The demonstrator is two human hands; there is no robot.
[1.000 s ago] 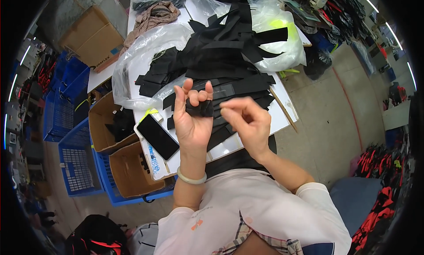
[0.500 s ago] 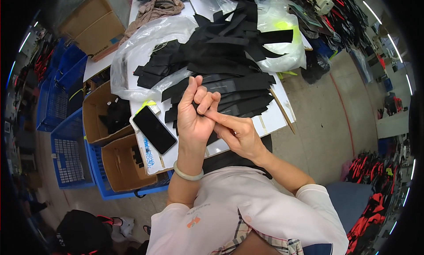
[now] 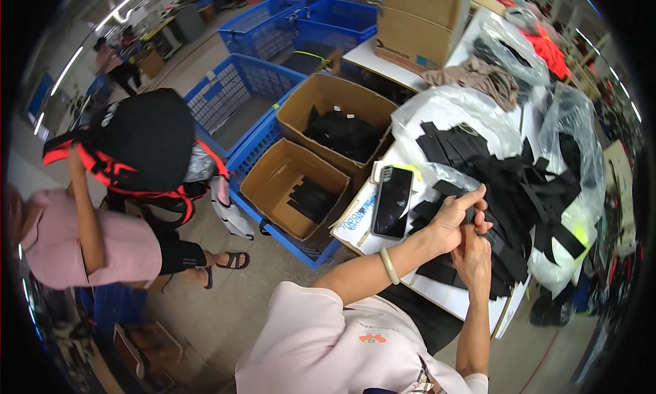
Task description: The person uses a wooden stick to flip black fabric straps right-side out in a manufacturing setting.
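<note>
Above the table's near side, my left hand (image 3: 452,223), with a pale bangle (image 3: 389,266) on its wrist, has its fingers curled in and the thumb sticking out. My right hand (image 3: 473,263) presses against it from below, its fingers bent closed at the left palm. A small dark bit shows between the hands, but I cannot make out what it is. Under and beyond them lies a spread heap of black fabric strips (image 3: 509,250). A black smartphone (image 3: 393,201) lies on the white table (image 3: 355,235) to the left of my hands.
Left of the table, cardboard boxes (image 3: 273,220) holding black pieces stand in a blue crate (image 3: 311,257). More blue crates (image 3: 205,97) are behind. Clear plastic bags (image 3: 410,114) lie around the strips. At far left, a person (image 3: 102,244) is beside a black-and-red backpack (image 3: 140,141).
My view has swung to the left, bringing the other person and the backpack into full sight. My hands stay together over the strips, the right now reaching up from below.
</note>
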